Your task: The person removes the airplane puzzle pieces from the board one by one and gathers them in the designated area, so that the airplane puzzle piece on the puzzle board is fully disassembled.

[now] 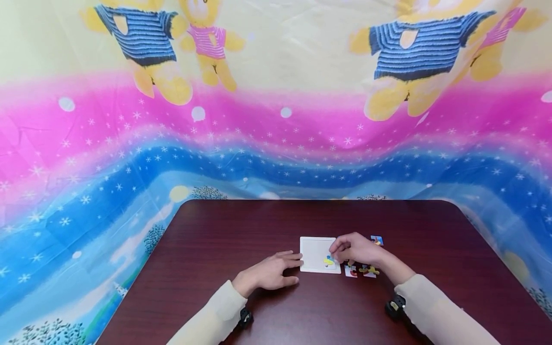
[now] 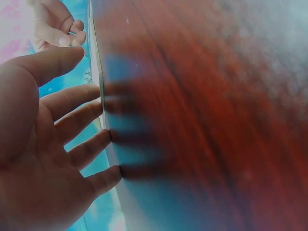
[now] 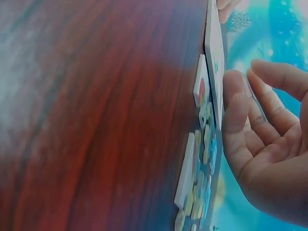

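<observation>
A square white puzzle tray [image 1: 312,251] lies on the table, with a yellow and blue jigsaw piece [image 1: 328,261] in its lower right part. My left hand [image 1: 272,270] lies at the tray's left edge, fingers stretched out; in the left wrist view the left hand's fingertips [image 2: 114,172] touch the table side by side. Over the tray's right side is my right hand [image 1: 355,250], its fingers loosely bent. The right wrist view shows the right hand [image 3: 269,139] with no piece visible between thumb and fingers. It partly covers the loose pieces beside the tray.
Several loose jigsaw pieces lie right of the tray, among them a red and white piece [image 1: 350,271], a yellow piece [image 1: 370,270] and a blue piece [image 1: 377,240]. The dark wooden table [image 1: 241,225] ends at a printed curtain [image 1: 276,143].
</observation>
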`<state>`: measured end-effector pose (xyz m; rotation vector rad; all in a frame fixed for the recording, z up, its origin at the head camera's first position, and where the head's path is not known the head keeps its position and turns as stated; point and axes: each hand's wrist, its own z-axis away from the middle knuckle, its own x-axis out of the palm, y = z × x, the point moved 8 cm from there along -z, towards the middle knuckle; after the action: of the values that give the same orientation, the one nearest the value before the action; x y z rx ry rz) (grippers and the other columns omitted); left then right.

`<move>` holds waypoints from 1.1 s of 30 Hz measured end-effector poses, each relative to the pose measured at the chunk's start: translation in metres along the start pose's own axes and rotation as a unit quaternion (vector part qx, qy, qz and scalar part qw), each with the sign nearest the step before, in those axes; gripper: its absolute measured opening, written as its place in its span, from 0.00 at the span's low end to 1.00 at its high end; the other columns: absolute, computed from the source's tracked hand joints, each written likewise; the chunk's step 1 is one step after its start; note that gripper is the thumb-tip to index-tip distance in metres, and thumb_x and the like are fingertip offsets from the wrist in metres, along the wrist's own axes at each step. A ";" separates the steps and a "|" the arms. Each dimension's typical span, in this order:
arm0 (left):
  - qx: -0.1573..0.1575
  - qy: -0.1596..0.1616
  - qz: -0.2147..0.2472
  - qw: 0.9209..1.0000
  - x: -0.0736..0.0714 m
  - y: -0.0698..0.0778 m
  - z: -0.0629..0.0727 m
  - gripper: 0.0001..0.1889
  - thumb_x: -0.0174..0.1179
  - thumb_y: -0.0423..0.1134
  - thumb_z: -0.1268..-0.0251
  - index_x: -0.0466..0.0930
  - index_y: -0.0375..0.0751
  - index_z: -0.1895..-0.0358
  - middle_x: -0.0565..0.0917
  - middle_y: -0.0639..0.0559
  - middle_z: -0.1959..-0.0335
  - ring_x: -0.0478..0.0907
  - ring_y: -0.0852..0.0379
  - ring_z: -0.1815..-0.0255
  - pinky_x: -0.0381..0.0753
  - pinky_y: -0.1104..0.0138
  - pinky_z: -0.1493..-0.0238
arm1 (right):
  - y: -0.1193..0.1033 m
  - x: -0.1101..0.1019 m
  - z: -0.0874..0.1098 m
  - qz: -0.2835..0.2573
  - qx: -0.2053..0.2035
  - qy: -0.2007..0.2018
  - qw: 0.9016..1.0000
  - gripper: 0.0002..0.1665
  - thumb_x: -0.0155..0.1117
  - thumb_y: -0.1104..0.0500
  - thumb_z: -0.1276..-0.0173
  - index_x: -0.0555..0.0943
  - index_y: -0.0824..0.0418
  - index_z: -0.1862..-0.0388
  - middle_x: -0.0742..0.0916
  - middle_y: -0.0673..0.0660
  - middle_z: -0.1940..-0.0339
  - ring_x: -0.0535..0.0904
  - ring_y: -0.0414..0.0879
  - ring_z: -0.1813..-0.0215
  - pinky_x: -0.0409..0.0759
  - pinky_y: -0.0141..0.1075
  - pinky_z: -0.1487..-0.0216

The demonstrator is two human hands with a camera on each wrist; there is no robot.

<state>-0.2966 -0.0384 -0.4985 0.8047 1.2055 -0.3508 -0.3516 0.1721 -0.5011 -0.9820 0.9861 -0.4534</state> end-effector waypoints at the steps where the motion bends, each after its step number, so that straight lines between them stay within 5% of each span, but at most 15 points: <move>1: 0.000 0.000 0.001 1.000 0.000 0.000 0.000 0.27 0.56 0.50 0.26 0.70 0.48 0.27 0.65 0.55 0.22 0.57 0.48 0.19 0.61 0.58 0.22 | 0.000 0.001 -0.001 0.004 -0.001 0.000 1.000 0.12 0.69 0.62 0.37 0.84 0.64 0.55 0.88 0.60 0.63 0.81 0.47 0.64 0.80 0.41 0.72; 18: 0.004 0.001 -0.008 1.000 0.001 -0.001 -0.002 0.27 0.55 0.50 0.26 0.70 0.48 0.28 0.65 0.54 0.22 0.58 0.48 0.19 0.61 0.59 0.21 | -0.004 0.010 -0.010 0.024 -0.008 -0.013 1.000 0.10 0.67 0.66 0.36 0.85 0.65 0.55 0.88 0.58 0.63 0.76 0.47 0.71 0.75 0.36 0.77; 33: 0.005 0.004 -0.012 1.000 0.000 0.000 -0.003 0.27 0.55 0.51 0.26 0.71 0.47 0.28 0.66 0.54 0.23 0.59 0.47 0.20 0.62 0.60 0.22 | -0.008 0.008 -0.009 0.001 -0.011 0.007 1.000 0.12 0.65 0.67 0.35 0.83 0.69 0.53 0.87 0.64 0.61 0.77 0.46 0.65 0.78 0.39 0.74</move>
<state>-0.2984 -0.0363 -0.4989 0.8021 1.2230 -0.3728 -0.3545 0.1584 -0.5002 -0.9995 1.0062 -0.4499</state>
